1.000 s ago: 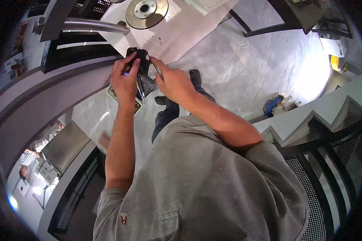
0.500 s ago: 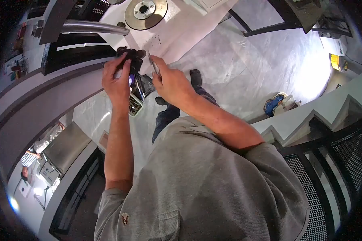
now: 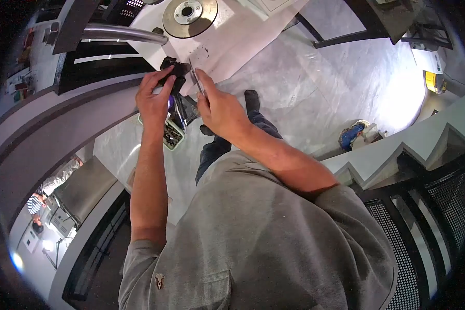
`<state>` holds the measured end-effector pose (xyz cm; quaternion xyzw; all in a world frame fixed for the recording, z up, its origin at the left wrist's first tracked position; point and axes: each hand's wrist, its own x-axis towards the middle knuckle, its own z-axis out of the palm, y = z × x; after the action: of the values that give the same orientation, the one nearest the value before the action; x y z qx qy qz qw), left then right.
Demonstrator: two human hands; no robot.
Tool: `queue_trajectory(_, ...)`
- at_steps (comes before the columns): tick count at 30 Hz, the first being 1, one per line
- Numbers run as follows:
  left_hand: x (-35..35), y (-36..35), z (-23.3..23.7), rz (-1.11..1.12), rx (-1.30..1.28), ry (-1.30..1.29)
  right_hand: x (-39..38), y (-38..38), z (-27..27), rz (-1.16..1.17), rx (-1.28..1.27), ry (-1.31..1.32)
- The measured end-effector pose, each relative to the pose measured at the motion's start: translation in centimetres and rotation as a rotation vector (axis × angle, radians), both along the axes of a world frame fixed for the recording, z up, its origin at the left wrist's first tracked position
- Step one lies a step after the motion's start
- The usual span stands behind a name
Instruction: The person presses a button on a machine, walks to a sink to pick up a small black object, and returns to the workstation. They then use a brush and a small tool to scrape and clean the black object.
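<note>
My left hand (image 3: 155, 101) is closed on a dark, lumpy object (image 3: 180, 70) at the near corner of the white tabletop (image 3: 232, 44). Fingers of my right hand (image 3: 219, 109) pinch a thin metal tool (image 3: 195, 77), its tip close to the right side of the dark object; whether they touch is unclear. Dark specks lie on the tabletop just beyond. Farther back sits a round metal disc (image 3: 206, 18) with a hub. Below my hands are a black bag-like item (image 3: 189, 107) and a pale green tray (image 3: 169, 149) holding small dark pieces.
A metal bar (image 3: 124, 34) and dark frame stand at the upper left. Zigzag stair edges (image 3: 398, 155) and black perforated panels (image 3: 385, 227) are at the right. A blue item (image 3: 350, 137) lies on the floor. Another person (image 3: 36, 204) is far off at the lower left.
My left hand and the dark object have moved slightly right. More of the green tray shows. The right hand has shifted only a little. The distant person has changed posture slightly.
</note>
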<state>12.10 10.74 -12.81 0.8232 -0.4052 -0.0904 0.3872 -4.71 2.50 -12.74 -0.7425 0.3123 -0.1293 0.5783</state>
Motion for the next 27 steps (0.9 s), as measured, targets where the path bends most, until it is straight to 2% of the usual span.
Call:
queue_trajectory(4,-0.3,-0.3,-0.2,0.007,-0.014,0.006,0.4,0.3,-1.9,-0.017,-0.132,-0.063)
queue_trajectory(6,-0.3,0.0,-0.1,0.023,-0.017,0.014,0.4,0.0,-1.9,0.088,-0.157,0.096)
queue_trajectory(10,-0.9,0.0,0.5,-0.027,0.022,-0.046,0.3,-0.1,-1.9,0.052,-0.181,0.022)
queue_trajectory(12,-1.0,-0.1,0.5,-0.044,0.036,-0.086,0.4,-0.6,-2.2,0.138,-0.246,0.146)
queue_trajectory(16,-1.7,-0.2,0.6,0.003,0.038,-0.094,0.3,-1.7,-0.4,0.102,-0.263,0.223)
queue_trajectory(19,-1.8,-0.2,0.6,0.026,0.020,-0.087,0.4,-1.6,-0.7,0.095,-0.271,0.126)
queue_trajectory(21,-1.8,-0.3,0.5,0.025,0.010,-0.080,0.2,-2.3,-0.3,0.118,-0.264,0.260)
queue_trajectory(27,-1.6,-0.2,0.4,0.009,0.035,-0.094,-0.1,-4.1,0.2,0.101,-0.250,0.162)
